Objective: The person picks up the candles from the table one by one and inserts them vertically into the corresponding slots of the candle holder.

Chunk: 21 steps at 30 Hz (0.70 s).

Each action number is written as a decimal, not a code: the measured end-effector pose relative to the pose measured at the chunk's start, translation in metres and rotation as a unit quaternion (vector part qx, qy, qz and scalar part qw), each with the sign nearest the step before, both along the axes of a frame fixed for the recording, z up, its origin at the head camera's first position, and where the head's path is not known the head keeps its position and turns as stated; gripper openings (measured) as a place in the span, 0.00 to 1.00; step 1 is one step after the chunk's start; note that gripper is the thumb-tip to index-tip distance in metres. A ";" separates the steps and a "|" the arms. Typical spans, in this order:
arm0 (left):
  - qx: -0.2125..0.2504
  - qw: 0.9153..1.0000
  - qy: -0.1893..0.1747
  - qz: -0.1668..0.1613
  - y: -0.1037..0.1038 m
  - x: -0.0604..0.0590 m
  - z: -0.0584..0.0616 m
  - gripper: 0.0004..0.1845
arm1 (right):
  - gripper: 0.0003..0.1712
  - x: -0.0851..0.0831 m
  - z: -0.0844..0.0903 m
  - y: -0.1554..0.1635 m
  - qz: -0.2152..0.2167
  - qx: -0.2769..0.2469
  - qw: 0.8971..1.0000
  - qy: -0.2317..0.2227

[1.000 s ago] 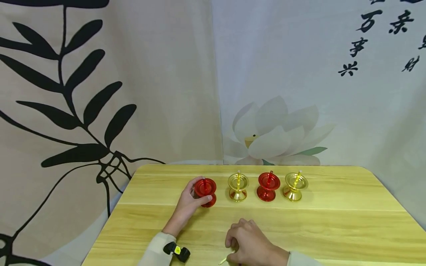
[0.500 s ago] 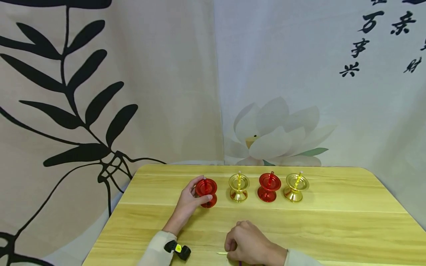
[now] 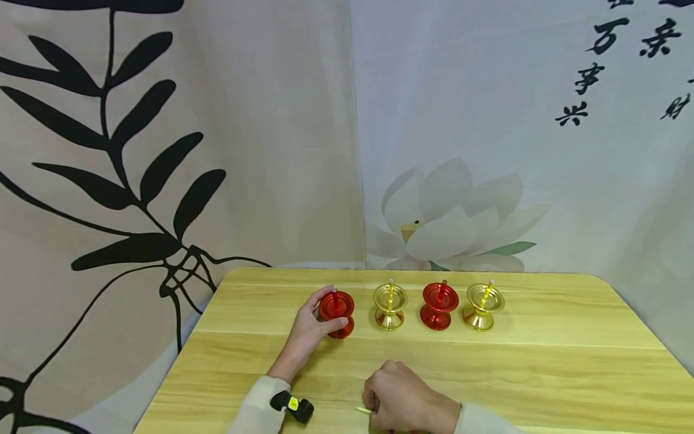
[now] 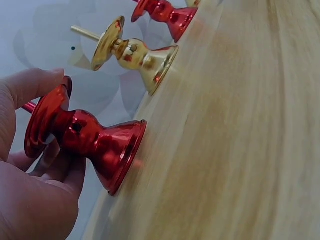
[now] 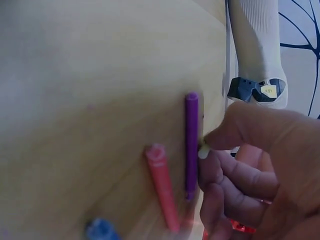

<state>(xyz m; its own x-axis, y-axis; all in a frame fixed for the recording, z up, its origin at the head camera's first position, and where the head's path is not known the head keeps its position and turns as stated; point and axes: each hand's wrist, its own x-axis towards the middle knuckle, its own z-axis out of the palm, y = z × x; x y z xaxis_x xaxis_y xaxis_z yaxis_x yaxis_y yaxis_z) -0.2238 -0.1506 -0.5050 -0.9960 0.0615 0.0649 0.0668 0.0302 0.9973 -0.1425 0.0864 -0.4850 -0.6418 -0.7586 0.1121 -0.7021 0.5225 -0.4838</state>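
Observation:
My left hand holds a red candle holder by its dish and stem at the left end of a row. In the left wrist view, the thumb and fingers lie round the dish of that red holder, its base on or close to the table. Near the front edge, my right hand pinches a slim pale yellow candle, mostly hidden by the fingers. Only a short end of the yellow candle shows in the right wrist view, beside a purple candle lying on the table.
Rightward stand a gold holder, another red holder and a second gold holder, each with an upright pin. A coral-red candle and a blue stick end lie near my right hand. A printed cloth hangs behind the table.
The right hand has shifted slightly left and turned, and the yellow candle's visible end has swung up from a downward slant. The left hand keeps its hold on the red holder.

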 end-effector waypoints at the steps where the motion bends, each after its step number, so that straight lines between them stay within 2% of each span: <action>1: 0.001 1.000 -0.002 0.000 0.000 0.000 0.001 0.44 | 0.15 0.000 0.001 -0.001 0.000 -0.002 1.000 -0.002; 9: 0.005 1.000 -0.010 0.000 0.000 0.002 0.002 0.43 | 0.12 -0.012 0.009 0.000 -0.023 -0.057 0.995 -0.079; 21: -0.014 1.000 -0.010 0.008 0.000 0.001 0.004 0.42 | 0.12 -0.042 0.031 -0.001 -0.057 -0.157 0.981 -0.104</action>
